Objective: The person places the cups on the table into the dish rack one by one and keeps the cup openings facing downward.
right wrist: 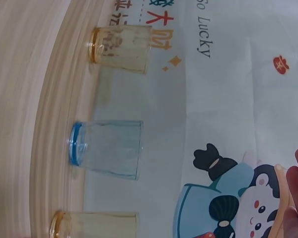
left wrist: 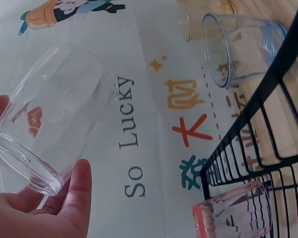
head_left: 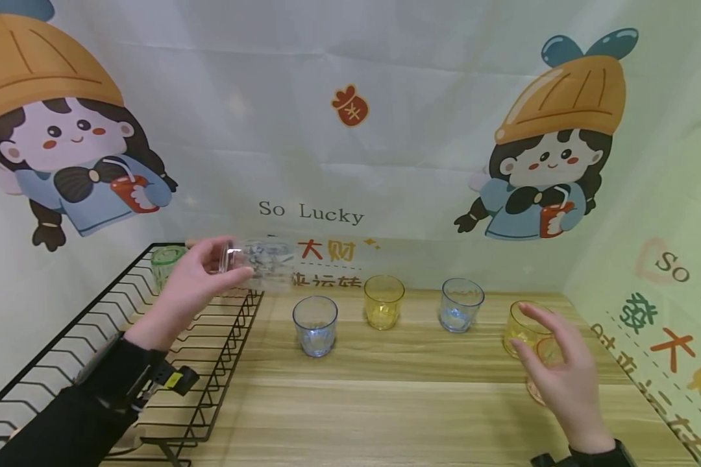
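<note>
My left hand point(head_left: 201, 269) holds a clear glass point(left wrist: 64, 114) by its thick base, thumb on one side and fingers on the other. The glass lies tilted on its side in the air, over the far right end of a black wire rack point(head_left: 230, 353). My right hand point(head_left: 566, 376) is at the right, thumb and fingers spread apart with nothing held between them. Behind it stand a yellow glass point(head_left: 516, 331) and a pinkish glass point(head_left: 534, 389), both partly hidden by the hand; whether it touches them is unclear.
Upright along the back of the wooden table point(head_left: 385, 415) are a blue-tinted glass point(head_left: 315, 331), a yellow glass point(head_left: 383, 305) and another blue-tinted glass point(head_left: 461, 308). The rack holds a green glass point(head_left: 165, 263) and a pink glass point(left wrist: 233, 213). A printed cloth point(head_left: 415, 155) hangs behind.
</note>
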